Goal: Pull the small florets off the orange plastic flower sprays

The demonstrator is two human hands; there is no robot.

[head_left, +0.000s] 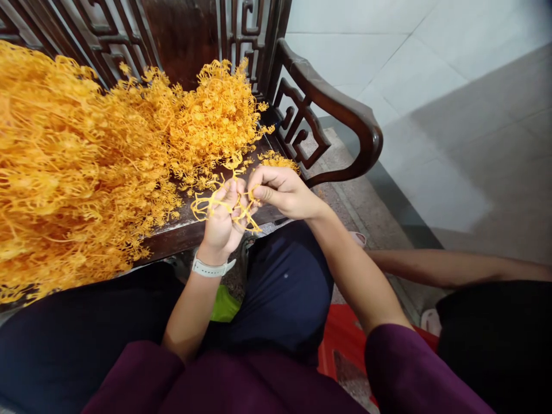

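Note:
Between my two hands is a yellow-orange plastic piece with thin branching stems (202,208), its strands looping out past the fingers. My left hand (224,215), with a pale watch on the wrist, pinches it near the middle. The thumb and fingers of my right hand (280,192) close on a strand of the same piece, just right of the left fingertips. A large heap of similar orange branching plastic pieces (107,155) fills the bench to the left and behind. A smaller pile of them (279,161) lies just beyond my right hand.
The dark wooden bench (176,238) has a carved back and a curved armrest (345,115) to the right. Below are a bright green item (225,305) and a red plastic object (342,339). Another person's limb (457,267) extends in from the right. A tiled wall (431,115) stands behind.

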